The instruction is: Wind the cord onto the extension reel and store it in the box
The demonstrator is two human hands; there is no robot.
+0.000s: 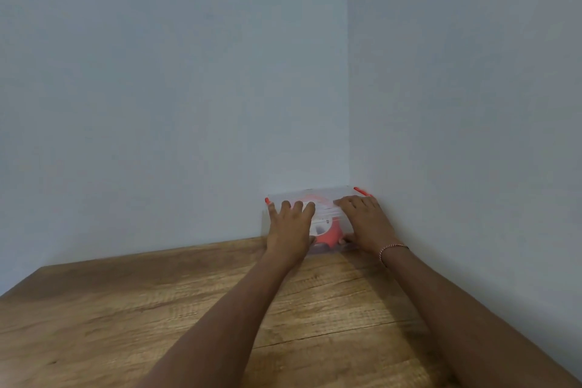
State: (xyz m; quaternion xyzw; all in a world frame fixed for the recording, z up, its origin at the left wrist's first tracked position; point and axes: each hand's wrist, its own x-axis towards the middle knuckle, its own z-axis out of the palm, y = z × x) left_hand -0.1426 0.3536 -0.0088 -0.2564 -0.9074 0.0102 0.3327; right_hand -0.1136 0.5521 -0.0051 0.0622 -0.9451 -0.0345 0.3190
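A clear plastic box (326, 195) with red latches stands in the far corner of the wooden table, against both walls, with its lid on. Through its front wall I see the red and white extension reel (327, 231) inside. My left hand (291, 227) lies over the left part of the lid and front wall, fingers spread. My right hand (365, 220) rests on the right part of the lid, thumb down at the box's front base. The cord itself is not visible apart from the reel.
The wooden table (189, 309) stretches from me to the corner. Pale blue walls (189, 88) close it in at the back and along the right side. One red latch (361, 190) sticks up at the box's right end.
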